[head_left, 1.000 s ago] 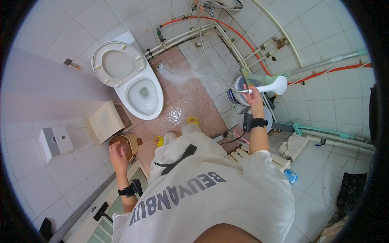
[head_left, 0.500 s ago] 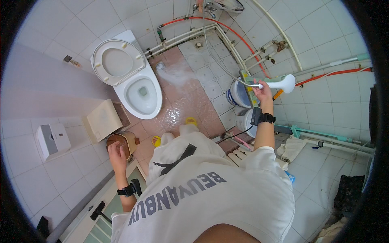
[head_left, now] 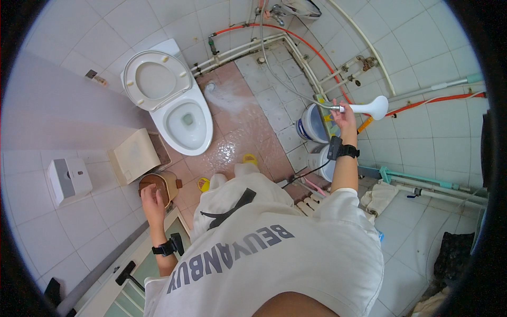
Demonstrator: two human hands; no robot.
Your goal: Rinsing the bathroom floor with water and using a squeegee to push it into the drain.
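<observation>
My right hand (head_left: 346,117) is raised at the right, its fingers wrapped round the handle of a white shower head (head_left: 373,108). The head's broad end points away to the right, and a grey hose (head_left: 285,79) runs from the handle up to the tap (head_left: 276,15) on the far wall. At the left, my left hand (head_left: 152,202) hangs beside a brown and beige bin (head_left: 171,186), fingers loosely bent and apart, with nothing seen in them. Wet, shiny patches with whitish foam lie on the pink floor tiles (head_left: 232,113).
A white toilet (head_left: 203,124) with its lid raised stands ahead on the left. Buckets (head_left: 311,124) sit beneath my right forearm. Pipes and a red hose (head_left: 322,58) follow the walls. A paper dispenser (head_left: 71,179) hangs at the left. Yellow slippers (head_left: 204,184) are on my feet.
The view has shifted very slightly. Both hands keep nearly the same place and hold, and the shower head stays in my right hand.
</observation>
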